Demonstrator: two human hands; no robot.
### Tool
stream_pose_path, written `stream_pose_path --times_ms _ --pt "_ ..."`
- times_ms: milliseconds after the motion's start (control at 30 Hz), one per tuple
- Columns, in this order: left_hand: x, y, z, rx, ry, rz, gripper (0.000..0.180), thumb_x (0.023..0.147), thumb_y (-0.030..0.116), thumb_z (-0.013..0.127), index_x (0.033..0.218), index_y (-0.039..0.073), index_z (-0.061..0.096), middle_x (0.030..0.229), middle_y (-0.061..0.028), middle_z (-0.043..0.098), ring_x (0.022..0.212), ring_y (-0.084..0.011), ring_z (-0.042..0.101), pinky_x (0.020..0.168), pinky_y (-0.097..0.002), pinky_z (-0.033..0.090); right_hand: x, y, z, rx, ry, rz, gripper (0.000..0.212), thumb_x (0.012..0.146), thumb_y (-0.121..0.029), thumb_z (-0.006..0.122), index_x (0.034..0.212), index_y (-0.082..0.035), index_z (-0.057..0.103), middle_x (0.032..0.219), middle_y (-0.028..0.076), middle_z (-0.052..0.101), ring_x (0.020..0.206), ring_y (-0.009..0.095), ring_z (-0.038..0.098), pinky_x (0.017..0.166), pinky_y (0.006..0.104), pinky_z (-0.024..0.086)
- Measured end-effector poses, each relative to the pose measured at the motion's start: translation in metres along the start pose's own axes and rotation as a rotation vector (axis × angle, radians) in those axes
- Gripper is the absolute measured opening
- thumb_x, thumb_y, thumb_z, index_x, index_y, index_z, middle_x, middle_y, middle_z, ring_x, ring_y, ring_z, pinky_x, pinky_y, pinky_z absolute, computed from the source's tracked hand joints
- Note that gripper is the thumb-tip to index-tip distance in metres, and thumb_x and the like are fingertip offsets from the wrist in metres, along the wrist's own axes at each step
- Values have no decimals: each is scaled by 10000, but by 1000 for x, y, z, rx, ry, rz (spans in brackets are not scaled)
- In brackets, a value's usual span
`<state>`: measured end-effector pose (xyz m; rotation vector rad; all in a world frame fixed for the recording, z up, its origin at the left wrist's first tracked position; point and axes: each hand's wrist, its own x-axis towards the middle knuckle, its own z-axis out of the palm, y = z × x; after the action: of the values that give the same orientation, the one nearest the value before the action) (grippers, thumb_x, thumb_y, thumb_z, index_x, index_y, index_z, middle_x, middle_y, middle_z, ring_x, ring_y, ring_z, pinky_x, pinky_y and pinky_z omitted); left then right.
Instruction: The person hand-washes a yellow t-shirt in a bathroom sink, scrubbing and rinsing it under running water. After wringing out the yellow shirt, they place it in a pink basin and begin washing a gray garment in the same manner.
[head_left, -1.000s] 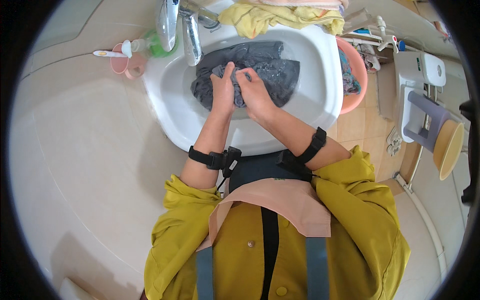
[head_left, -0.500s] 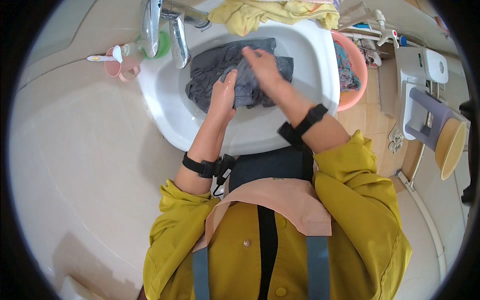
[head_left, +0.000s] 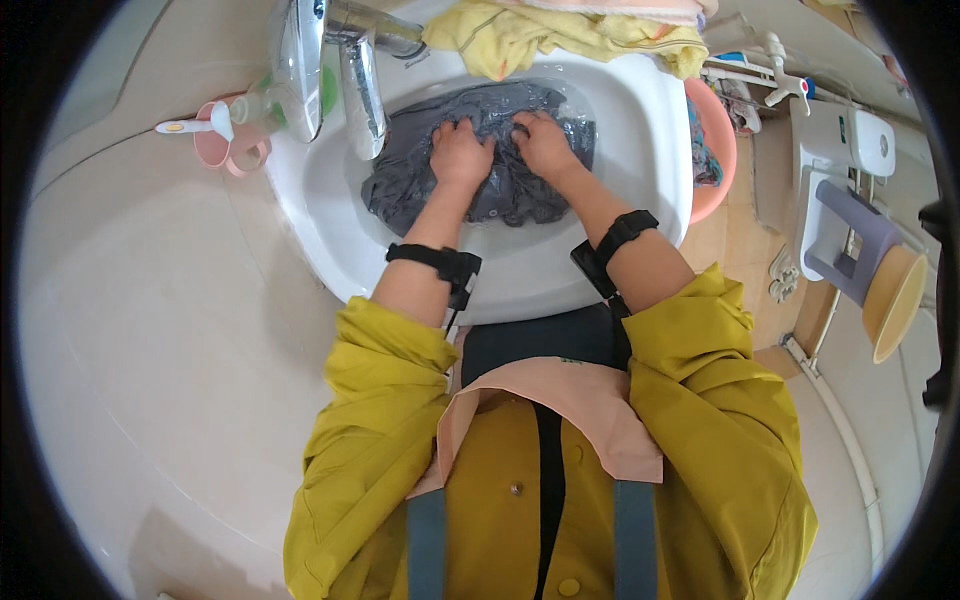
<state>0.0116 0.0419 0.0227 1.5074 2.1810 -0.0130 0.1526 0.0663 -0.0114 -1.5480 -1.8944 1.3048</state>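
A dark grey garment [head_left: 515, 200] lies bunched and wet in the water of a white washbasin [head_left: 660, 150]. Into its left half presses my left hand [head_left: 461, 155], with the fingers bent into the cloth. My right hand [head_left: 545, 148] is close by on the right, its fingers curled into the same fabric. Both palms face down and the fingertips are partly sunk in the folds. Each forearm wears a black strap with a small box.
A chrome faucet [head_left: 362, 95] juts over the basin's left side. Yellow towels [head_left: 560, 40] hang over the back rim. At left are a pink cup [head_left: 212, 148] and a brush [head_left: 195, 126]. A pink tub [head_left: 715, 150] with cloth stands at right, near a purple stool [head_left: 850, 240].
Both hands have gone from lifting and rubbing a bunched part of the garment to pressing down into it. The garment has spread lower in the water.
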Motion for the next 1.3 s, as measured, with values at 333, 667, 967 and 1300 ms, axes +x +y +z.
stream_pose_path --times_ms 333,667,967,1300 --pt "-82 6 -109 -1984 -352 -291 388 815 204 506 1102 -59 514 1043 -137 589 927 -235 586 830 -327 463 -14 -49 -8 1385 -255 640 288 889 -289 454 976 -59 603 903 48 577 878 197 528 859 320 398" --pt "-66 -13 -63 -1677 -228 -399 400 911 330 452 1147 10 496 1119 -95 556 975 -205 570 854 -331 453 -27 -93 -22 1175 -20 341 80 818 -133 589 818 -56 569 791 61 567 786 131 523 692 276 453" --pt "-82 30 -74 -1754 -38 -218 236 877 95 455 1100 26 485 1007 -67 558 868 -155 576 760 -274 478 -47 -111 -17 320 313 -42 201 770 -137 603 960 -76 583 916 78 449 823 180 482 722 279 432" --pt "-85 29 -64 -1534 47 -182 462 779 -16 450 1230 6 350 1148 -117 472 1043 -198 487 909 -302 397 -58 -113 -2 1014 -37 367 655 859 -255 492 1380 10 196 1329 202 364 1206 262 378 994 303 303"
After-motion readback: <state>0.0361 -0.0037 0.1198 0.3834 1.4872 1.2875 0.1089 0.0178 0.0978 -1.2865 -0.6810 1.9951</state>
